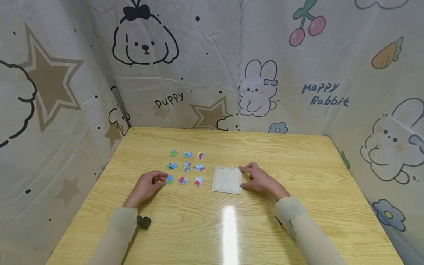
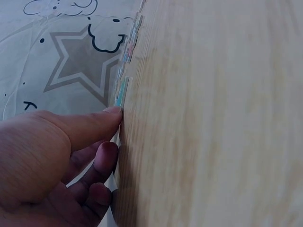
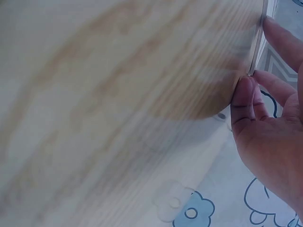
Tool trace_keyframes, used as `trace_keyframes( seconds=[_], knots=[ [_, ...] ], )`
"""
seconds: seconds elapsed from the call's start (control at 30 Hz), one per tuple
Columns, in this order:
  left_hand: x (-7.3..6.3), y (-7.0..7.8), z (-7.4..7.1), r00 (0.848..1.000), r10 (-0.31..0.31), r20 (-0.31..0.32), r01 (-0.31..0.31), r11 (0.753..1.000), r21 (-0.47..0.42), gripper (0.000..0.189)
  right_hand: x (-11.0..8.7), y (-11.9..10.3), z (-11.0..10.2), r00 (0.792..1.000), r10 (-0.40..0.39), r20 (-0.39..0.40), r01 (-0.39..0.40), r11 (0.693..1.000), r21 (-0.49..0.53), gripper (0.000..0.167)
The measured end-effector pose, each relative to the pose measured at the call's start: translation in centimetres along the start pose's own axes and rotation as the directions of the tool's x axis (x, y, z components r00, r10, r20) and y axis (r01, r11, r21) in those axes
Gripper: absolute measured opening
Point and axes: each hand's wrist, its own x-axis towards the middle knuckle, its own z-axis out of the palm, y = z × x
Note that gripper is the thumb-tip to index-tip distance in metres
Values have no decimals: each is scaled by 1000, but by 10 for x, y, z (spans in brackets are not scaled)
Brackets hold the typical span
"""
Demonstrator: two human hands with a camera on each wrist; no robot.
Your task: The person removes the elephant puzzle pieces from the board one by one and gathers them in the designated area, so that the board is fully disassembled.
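Observation:
Several jigsaw pieces lie apart in rows on the table, left of a pale square puzzle tray point(image 1: 226, 180). My left hand point(image 1: 149, 186) rests at the left end of the nearest row, its fingertips touching the green-and-blue jigsaw piece point(image 1: 169, 179). In the left wrist view the thumb point(image 2: 94, 126) reaches that piece's edge, while the other fingers bend loosely below. My right hand point(image 1: 260, 179) lies by the tray's right side, index finger at the far corner and thumb lower down. From the right wrist, these fingertips point(image 3: 245, 87) show against the tray's thin edge.
A middle-row piece with red and blue point(image 1: 186, 166) and a red-and-white piece point(image 1: 198, 182) lie beside the tray. The wooden table point(image 1: 185, 235) meets a printed cloth curtain point(image 1: 212, 73) at its back and sides. A dark strap piece point(image 1: 144, 222) shows at the left cuff.

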Motion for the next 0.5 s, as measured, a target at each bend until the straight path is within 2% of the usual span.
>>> trace_keyframes(
  seconds=[0.3,0.5],
  knots=[
    [0,0,-3,1000,5,16,-4,1000,-21,29,1,5,-1,1000,-19,1,19,1000,-1,75],
    [4,3,-8,1000,-8,17,9,999,-35,37,0,5,-2,999,-37,-8,37,999,-5,70]
  ],
)
